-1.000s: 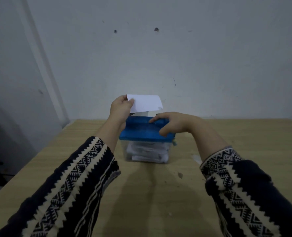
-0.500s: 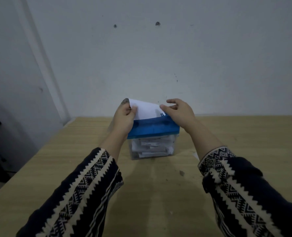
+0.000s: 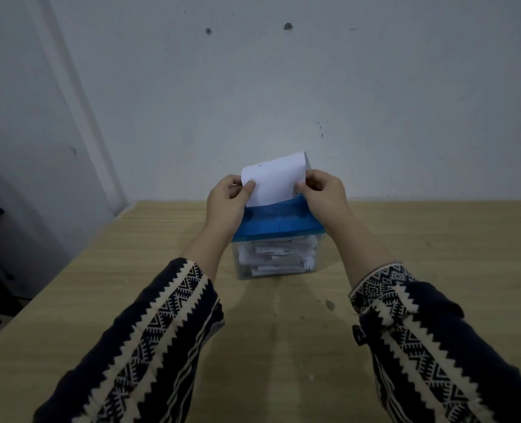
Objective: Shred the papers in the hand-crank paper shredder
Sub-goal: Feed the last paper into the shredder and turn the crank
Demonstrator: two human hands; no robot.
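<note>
my left hand (image 3: 227, 201) pinches paper sheet (image 3: 273, 181) | my right hand (image 3: 321, 195) pinches it | frame center, above blue shredder lid (image 3: 279, 222)

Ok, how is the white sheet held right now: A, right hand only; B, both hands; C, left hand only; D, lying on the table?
B: the left hand and right hand each pinch a side edge of the white sheet above the blue shredder.

White paper sheet (image 3: 274, 181) upright atop blue-lidded clear shredder (image 3: 279, 224), its bin full of shreds.
</note>
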